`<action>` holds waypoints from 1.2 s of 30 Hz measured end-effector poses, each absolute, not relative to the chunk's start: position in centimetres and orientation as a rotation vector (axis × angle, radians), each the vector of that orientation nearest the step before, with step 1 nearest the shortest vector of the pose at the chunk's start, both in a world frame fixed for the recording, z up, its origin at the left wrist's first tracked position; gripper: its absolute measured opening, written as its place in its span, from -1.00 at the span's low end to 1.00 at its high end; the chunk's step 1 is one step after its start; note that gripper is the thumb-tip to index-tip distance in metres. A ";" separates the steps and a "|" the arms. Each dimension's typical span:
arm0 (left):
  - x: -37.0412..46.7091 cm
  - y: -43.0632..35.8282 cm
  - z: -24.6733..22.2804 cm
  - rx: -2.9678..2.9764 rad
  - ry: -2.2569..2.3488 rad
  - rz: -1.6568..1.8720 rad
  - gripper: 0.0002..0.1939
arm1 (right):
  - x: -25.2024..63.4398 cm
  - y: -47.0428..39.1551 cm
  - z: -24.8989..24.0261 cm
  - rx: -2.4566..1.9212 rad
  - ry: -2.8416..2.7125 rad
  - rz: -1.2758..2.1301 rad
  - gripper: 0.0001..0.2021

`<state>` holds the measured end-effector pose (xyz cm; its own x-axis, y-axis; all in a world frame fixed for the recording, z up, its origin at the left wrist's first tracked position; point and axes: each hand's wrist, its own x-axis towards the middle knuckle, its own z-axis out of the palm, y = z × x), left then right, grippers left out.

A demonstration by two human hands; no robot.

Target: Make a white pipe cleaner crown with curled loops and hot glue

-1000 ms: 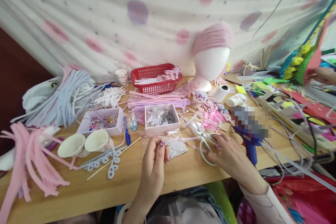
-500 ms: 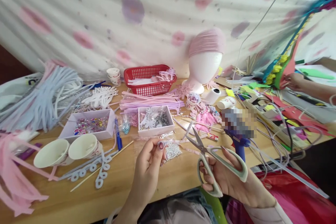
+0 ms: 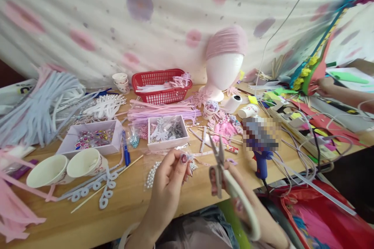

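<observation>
My left hand (image 3: 172,179) pinches a small pale bluish piece (image 3: 187,159) between thumb and fingertips, over a clear bag of white pearl beads (image 3: 152,175). To its right, my right hand (image 3: 241,194) has its fingers through the handles of pale-handled scissors (image 3: 229,181), which are blurred by motion. The blades point up and away and stand slightly apart, not touching the small piece. Just behind lies a short pale lilac strip (image 3: 203,139) on the wooden table. A white box (image 3: 168,146) of silvery pieces stands beyond my left hand.
Left are two paper cups (image 3: 48,171), a box of gems (image 3: 90,149), a blue pen (image 3: 126,151) and a looped strip (image 3: 103,194). Behind stand a red basket (image 3: 162,95) and a foam head (image 3: 223,68). A blue glue gun (image 3: 261,159) and another person's hand (image 3: 325,85) are right.
The scissors have turned and swung closer to my left hand, their blades now nearer together. The small piece is more visible at my left fingertips. The view has shifted slightly.
</observation>
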<state>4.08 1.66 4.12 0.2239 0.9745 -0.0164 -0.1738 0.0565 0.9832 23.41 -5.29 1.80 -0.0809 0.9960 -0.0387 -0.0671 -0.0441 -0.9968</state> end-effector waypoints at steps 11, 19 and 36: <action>4.5 0.5 5.1 1.579 1.064 1.079 -0.77 | 20.7 -4.6 2.0 -1.243 -1.626 1.151 -0.45; 5.8 0.4 4.4 1.664 1.129 1.116 -0.78 | 20.9 -4.6 2.0 -1.314 -1.598 1.120 -0.51; 7.6 1.4 3.4 1.382 1.039 1.062 -0.72 | 21.4 -4.7 0.4 -1.398 -1.427 1.045 -0.79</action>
